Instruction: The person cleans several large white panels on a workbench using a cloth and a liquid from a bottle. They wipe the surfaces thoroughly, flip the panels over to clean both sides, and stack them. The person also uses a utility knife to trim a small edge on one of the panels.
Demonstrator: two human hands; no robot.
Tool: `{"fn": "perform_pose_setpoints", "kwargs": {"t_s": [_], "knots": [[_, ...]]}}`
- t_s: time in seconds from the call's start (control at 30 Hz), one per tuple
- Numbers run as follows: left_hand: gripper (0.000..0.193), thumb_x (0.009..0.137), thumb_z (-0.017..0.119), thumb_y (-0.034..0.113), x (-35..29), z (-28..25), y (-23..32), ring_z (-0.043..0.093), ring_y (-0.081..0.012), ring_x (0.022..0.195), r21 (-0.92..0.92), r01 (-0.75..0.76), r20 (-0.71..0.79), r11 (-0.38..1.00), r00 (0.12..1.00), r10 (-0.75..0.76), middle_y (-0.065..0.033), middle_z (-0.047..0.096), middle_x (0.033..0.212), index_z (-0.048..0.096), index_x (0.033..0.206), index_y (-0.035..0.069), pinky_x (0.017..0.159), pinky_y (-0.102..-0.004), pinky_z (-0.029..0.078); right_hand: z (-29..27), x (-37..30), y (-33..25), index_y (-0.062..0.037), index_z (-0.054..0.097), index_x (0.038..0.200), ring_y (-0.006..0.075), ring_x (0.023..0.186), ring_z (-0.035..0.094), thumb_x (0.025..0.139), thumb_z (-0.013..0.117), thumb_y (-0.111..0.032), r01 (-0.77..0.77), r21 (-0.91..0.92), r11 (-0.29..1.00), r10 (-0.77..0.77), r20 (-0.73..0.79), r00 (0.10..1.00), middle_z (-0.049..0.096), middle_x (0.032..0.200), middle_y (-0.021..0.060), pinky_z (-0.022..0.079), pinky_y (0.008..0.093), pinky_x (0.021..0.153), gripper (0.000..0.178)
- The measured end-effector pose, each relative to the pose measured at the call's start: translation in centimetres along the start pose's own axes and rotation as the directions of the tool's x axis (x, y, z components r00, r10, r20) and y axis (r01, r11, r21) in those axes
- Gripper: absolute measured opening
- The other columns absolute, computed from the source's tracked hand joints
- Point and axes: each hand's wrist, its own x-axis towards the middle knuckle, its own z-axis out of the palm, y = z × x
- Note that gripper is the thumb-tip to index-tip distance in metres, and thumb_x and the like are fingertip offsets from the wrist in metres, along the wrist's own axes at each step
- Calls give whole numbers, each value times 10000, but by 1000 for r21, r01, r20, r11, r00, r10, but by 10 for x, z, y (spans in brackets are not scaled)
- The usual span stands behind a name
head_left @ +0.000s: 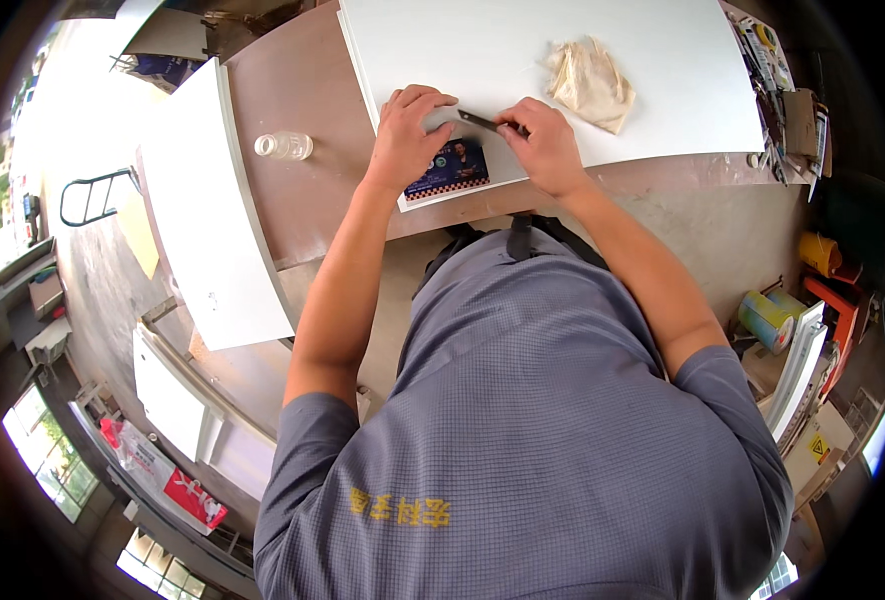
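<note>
My left hand (408, 138) is closed around a pale, rounded object (440, 118), whose kind I cannot make out. A thin, dark, flat tool (477, 120), like a narrow blade or knife, is gripped in my right hand (547, 148). Its tip points left and reaches close to the pale object; whether they touch is unclear. Below my left hand, a dark blue printed card or flat packet (455, 172) with a checkered edge lies on the white panel (653, 60). A crumpled cream cloth (593, 84) rests on the panel beyond my right hand.
A clear glass jar (284, 146) lies on the brown table (308, 75) to the left. Another white panel (198, 215) stretches along the left side. Assorted tools (763, 65) crowd the table's right end. Paint cans (766, 320) stand low at the right.
</note>
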Motion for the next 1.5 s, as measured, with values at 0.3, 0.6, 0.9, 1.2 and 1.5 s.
{"fn": "perform_pose_setpoints", "kwargs": {"t_s": [0.3,0.6,0.9,1.2,1.5], "knots": [[225,822,755,66,-7,0,28,601,-248,1001,173,-218,265,960,949,168,-9,659,1036,803,1037,114,910,-386,522,-7,6,19,4,692,1033,94,739,537,961,697,-61,-71,271,960,132,-216,967,612,909,24,469,262,685,97],[99,908,692,149,16,0,36,607,-279,1023,240,-223,454,945,886,94,-54,637,1023,708,966,71,909,-428,524,-9,5,22,5,694,1028,122,781,599,951,699,-62,-41,247,968,96,-216,972,628,917,45,502,273,711,102],[137,966,644,182,19,-29,35,615,-281,1033,261,-358,621,897,774,128,-87,628,1035,673,1045,75,925,-411,510,-8,5,23,-17,703,1043,226,803,651,943,692,-86,-18,218,976,71,-235,969,649,926,91,528,344,733,122],[148,913,688,151,27,-10,29,638,-248,909,255,-410,591,876,783,194,-64,623,976,709,1048,98,798,-390,551,-9,3,19,-20,703,1037,233,816,672,960,676,-116,-62,214,975,109,-214,971,667,940,89,533,352,732,126],[67,948,620,90,31,-8,19,617,-276,948,208,-563,651,800,690,316,-93,571,1015,600,988,41,812,-402,545,-5,4,22,-48,712,1029,242,808,662,943,692,-111,-49,197,979,97,-241,966,677,946,71,534,357,732,108]]}}
